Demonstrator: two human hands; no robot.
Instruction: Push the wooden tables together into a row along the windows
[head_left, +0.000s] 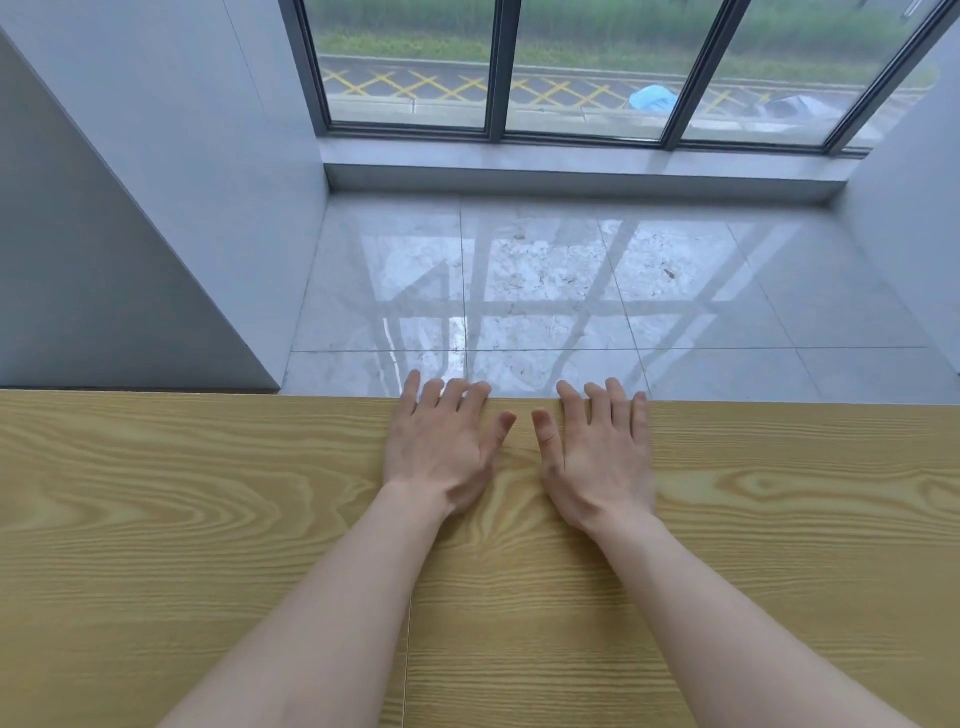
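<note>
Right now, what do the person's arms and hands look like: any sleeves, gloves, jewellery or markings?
Both forearms are bare up to the bottom frame edge; no sleeve shows. The left hand and right hand wear no gloves, and no rings, watch or bracelet are visible. Fingernails look short and unpainted. No tattoos or markings can be seen.

No legible text, label or number anywhere.

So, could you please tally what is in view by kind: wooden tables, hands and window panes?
Wooden tables: 2, left table and right table, edges meeting
Hands: 2, left hand and right hand, flat on top
Window panes: 3
Total: 7
</note>
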